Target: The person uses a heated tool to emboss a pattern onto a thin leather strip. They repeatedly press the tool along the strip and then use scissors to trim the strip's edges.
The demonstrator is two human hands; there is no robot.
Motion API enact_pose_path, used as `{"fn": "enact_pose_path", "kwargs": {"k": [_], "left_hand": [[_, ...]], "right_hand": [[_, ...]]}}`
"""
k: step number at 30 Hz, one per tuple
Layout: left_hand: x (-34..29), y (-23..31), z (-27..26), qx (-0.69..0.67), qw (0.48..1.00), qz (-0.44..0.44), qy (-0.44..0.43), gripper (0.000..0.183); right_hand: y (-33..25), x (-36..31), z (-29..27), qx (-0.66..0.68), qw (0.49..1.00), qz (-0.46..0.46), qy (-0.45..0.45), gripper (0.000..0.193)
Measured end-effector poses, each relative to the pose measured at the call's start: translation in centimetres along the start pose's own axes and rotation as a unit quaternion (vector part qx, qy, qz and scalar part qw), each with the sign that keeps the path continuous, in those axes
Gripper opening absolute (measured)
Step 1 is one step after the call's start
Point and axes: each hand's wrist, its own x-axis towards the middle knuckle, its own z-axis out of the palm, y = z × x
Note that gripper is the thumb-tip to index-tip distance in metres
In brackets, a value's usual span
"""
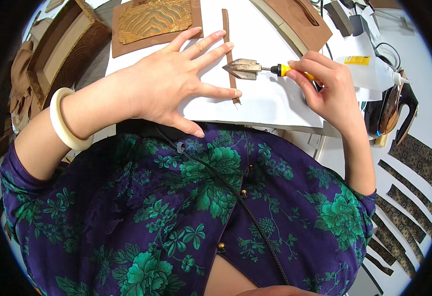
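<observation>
Two bare hands are over a white sheet (pixel 280 106) on a bench (pixel 330 130). A narrow brown strip (pixel 233 81) runs from far to near on that sheet, its near end frayed. The left hand (pixel 176 81) is palm down with its fingers spread wide: the index and middle fingertips are on the strip, the ring fingertip is just at its left edge, and the thumb is out by the near edge of the sheet. A cream bracelet (pixel 60 121) circles the left wrist.

On the right, the right hand (pixel 327 86) pinches the yellow handle of a hand tool (pixel 245 69) between thumb and fingers. The tool's pointed metal head faces left and crosses over the strip between the left index and middle fingers; whether it touches the strip, I cannot tell.

At the far left of the sheet, a gold patterned panel (pixel 154 22) sits on a brown piece (pixel 122 49). Farther left stands a brown box (pixel 78 56). A clear plastic bottle (pixel 376 76) lies beyond the right hand, and dark patterned strips (pixel 407 195) are spread at the right.
</observation>
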Motion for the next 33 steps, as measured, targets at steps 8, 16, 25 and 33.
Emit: {"fn": "enact_pose_path", "kwargs": {"k": [8,16,25,33], "left_hand": [[0.0,-0.1,0.1,-0.001,1.000,0.002,-0.004,0.090],[0.2,-0.3,0.1,0.000,1.000,0.005,-0.026,0.092],[0.3,-0.3,0.1,0.005,1.000,0.014,0.005,0.088],[0.4,-0.2,-0.2,-0.005,1.000,0.014,-0.007,0.086]], "right_hand": [[-0.8,-0.7,-0.1,0.016,1.000,-0.006,-0.007,0.014],[-1.0,-1.1,-0.1,-0.007,1.000,-0.012,-0.009,0.013],[-2.0,-2.3,0.6,-0.005,1.000,0.009,0.027,0.010],[-2.2,-2.3,0.5,-0.013,0.999,0.013,0.029,0.010]]}}
